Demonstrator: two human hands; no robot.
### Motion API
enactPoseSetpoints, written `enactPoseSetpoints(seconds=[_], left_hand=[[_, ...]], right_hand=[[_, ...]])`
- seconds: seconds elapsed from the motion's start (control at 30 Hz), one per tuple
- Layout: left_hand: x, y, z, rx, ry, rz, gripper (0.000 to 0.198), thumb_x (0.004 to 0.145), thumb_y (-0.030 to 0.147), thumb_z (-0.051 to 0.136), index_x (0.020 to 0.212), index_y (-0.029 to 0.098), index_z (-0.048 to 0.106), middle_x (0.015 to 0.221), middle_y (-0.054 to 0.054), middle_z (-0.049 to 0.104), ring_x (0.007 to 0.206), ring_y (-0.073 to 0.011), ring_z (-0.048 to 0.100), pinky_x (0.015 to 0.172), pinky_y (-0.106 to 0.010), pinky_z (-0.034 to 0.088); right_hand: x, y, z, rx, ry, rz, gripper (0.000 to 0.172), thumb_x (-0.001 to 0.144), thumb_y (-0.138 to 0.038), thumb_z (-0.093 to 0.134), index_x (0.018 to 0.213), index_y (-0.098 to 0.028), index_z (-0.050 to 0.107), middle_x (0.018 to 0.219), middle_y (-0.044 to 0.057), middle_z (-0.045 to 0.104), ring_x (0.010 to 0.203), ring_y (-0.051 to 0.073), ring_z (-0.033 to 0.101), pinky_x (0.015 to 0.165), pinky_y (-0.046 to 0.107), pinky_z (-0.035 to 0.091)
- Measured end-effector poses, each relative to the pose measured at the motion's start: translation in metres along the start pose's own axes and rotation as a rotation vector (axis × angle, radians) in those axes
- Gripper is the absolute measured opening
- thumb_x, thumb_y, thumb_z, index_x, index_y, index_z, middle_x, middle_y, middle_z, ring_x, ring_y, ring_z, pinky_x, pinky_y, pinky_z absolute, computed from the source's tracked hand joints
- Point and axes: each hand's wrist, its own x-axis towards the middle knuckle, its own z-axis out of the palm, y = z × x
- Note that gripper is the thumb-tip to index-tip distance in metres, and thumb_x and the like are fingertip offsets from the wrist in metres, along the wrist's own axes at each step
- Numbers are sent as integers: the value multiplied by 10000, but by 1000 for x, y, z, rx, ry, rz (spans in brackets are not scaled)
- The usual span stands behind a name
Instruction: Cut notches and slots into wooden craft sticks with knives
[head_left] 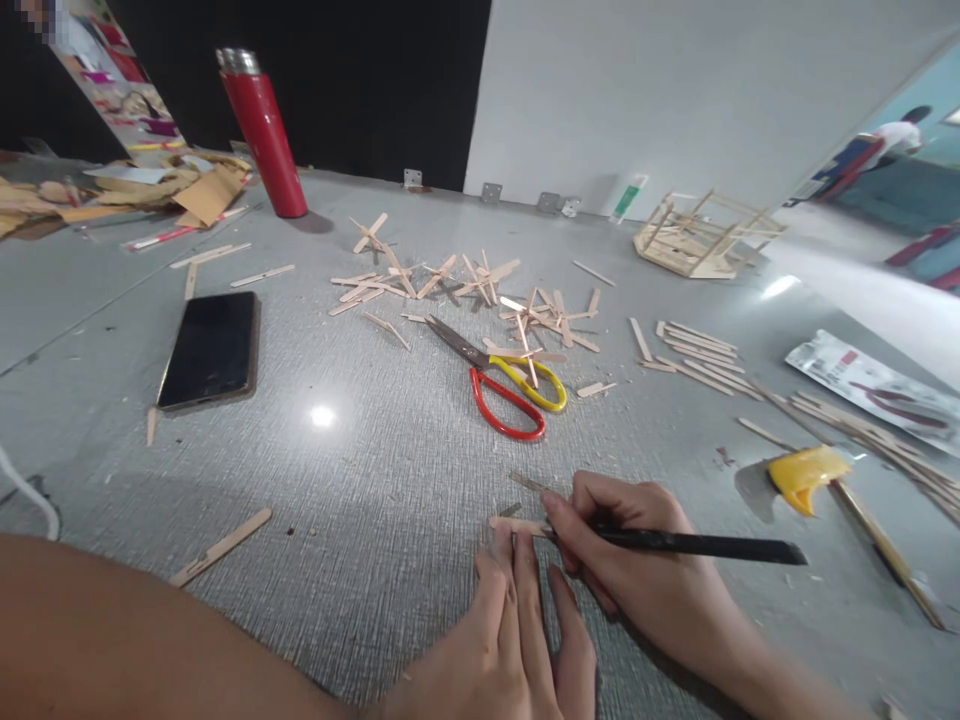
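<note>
On the tabletop, a wooden craft stick (517,524) lies flat under the fingertips of my left hand (517,640), which pin it down with the fingers bent close together. My right hand (630,545) grips a slim black craft knife (705,544), its front end low at the stick's right end. The knife's tip is hard to make out. A thin sliver (529,483) sticks out by my right thumb. Beyond my hands lie scissors (480,360) with one red and one yellow handle, blades apart. Behind them are several small crossed-stick pieces (480,278).
Left are a phone (210,350), a red bottle (266,140) and cardboard scraps (202,195). Right are loose sticks (705,355), a stick frame (705,240), a silver packet (877,385) and a yellow-headed tool (810,475). A single stick (225,545) lies near my left arm.
</note>
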Motion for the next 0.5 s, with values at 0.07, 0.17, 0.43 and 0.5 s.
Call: enactPoseSetpoints(seconds=[0.07, 0.17, 0.43, 0.5], left_hand=[[1, -2, -1, 13, 5, -2, 358, 865, 172, 570, 1170, 67, 727, 1189, -147, 781, 1152, -310, 719, 1002, -429, 461], [3, -7, -4, 17, -19, 73, 343, 898, 187, 555, 1171, 73, 728, 1187, -140, 783, 1155, -311, 717, 999, -433, 454], [11, -19, -10, 49, -5, 147, 328, 889, 163, 562, 1143, 26, 716, 1103, -168, 798, 1077, -307, 747, 969, -437, 438], [12, -22, -12, 53, -12, 164, 326, 900, 161, 550, 1145, 24, 716, 1097, -171, 797, 1065, -308, 752, 957, -439, 438]], right_hand=[[-1, 0, 0, -26, 9, -9, 510, 1010, -497, 605, 604, -227, 457, 419, -72, 443, 314, 66, 401, 355, 201, 280], [-2, 0, 0, -75, 21, -31, 500, 1011, -474, 611, 603, -229, 460, 410, -77, 428, 328, 68, 389, 368, 207, 295], [-1, -3, -2, -122, 38, -81, 502, 1015, -441, 593, 582, -230, 452, 396, -67, 429, 338, 70, 366, 348, 210, 283], [-1, -3, -3, -136, 37, -84, 497, 1014, -432, 594, 582, -229, 455, 385, -69, 422, 332, 69, 361, 343, 210, 282]])
